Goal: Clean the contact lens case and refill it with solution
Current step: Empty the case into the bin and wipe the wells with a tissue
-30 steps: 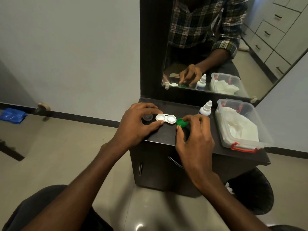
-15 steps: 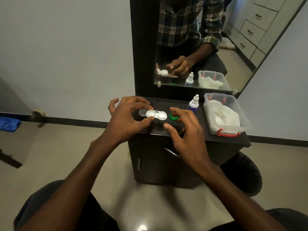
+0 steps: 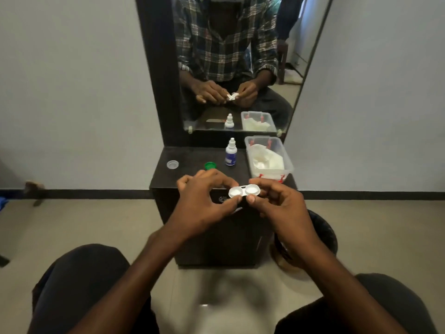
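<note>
I have the open contact lens case (image 3: 244, 191) held up off the desk (image 3: 192, 175) between both hands.

My left hand (image 3: 204, 201) pinches its left cup between thumb and fingertips, my right hand (image 3: 279, 203) pinches the right cup the same way, both cups facing up and uncapped. Behind them on the desk sit the green cap (image 3: 210, 165) and the clear cap (image 3: 172, 164), apart from each other, with the solution bottle (image 3: 231, 153) upright just beside a clear plastic box (image 3: 286, 162) of white tissue. A mirror (image 3: 240, 56) stands behind.

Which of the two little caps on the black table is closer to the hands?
The green cap. It sits just behind the left hand, while the clear cap lies farther off, near the table's left edge.
</note>
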